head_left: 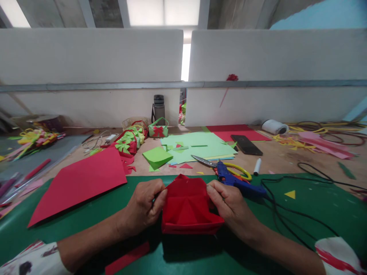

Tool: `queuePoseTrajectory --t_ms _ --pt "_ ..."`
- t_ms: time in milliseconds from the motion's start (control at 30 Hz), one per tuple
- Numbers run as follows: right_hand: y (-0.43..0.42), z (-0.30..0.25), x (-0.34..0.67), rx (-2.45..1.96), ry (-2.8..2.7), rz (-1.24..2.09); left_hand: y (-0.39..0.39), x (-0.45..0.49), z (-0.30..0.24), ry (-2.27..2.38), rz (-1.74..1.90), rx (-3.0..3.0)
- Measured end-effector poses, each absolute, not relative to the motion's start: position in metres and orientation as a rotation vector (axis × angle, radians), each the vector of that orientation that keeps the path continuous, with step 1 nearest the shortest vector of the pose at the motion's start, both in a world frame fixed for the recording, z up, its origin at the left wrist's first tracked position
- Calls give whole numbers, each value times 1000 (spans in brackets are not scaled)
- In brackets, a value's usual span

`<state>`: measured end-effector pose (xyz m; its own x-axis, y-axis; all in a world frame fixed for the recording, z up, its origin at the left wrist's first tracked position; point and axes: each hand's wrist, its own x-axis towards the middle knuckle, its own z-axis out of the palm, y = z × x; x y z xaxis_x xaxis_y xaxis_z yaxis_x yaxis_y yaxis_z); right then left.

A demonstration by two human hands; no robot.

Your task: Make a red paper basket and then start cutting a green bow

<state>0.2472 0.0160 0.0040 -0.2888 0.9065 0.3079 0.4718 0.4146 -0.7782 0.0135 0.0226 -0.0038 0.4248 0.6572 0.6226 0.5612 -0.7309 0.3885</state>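
Both my hands are closed in pinches on the same red paper form, which sits in front of me, low in the middle of the clock. My left hand (149, 204) grips its upper corner at nine o'clock and my right hand (228, 200) the opposite one at three, so the red paper form (192, 208) seems to stay stretched between them, back panel up, low front edge facing me. The shadow beneath suggests I hold it just off the green mat (323, 202), likely so the folds can hang freely. I cannot tell how my hidden fingers sit behind the paper.

Around it on the bench, the glue gun (233, 181) rests at two o'clock and the scissors (202, 161) at one, probably so my right hand reaches either easily. The large red sheet (86, 179) lies flat at nine, leaving my working spot free. A red strip (129, 258) lies at eight, by my left forearm; pale green sheets (197, 149) are stacked at twelve, out of the way.
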Motion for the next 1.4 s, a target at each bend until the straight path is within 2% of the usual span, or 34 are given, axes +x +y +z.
queuePoseTrajectory --t_ms 367,700,933,1033,1233,1400 --pt "26 14 260 -1300 -1693 843 23 12 8 1213 1191 2068" --pt "29 14 260 -1160 -1538 937 29 5 14 1277 1293 1891" --pt "20 12 254 -915 -1588 1321 26 6 14 1222 1295 1967" --pt "15 16 248 -940 -1587 1416 25 10 15 1214 1297 1951" --pt "14 18 242 -1081 -1523 1400 25 18 21 1231 1269 1626" --pt "21 13 245 -1123 -1423 1323 21 21 16 954 1131 1352"
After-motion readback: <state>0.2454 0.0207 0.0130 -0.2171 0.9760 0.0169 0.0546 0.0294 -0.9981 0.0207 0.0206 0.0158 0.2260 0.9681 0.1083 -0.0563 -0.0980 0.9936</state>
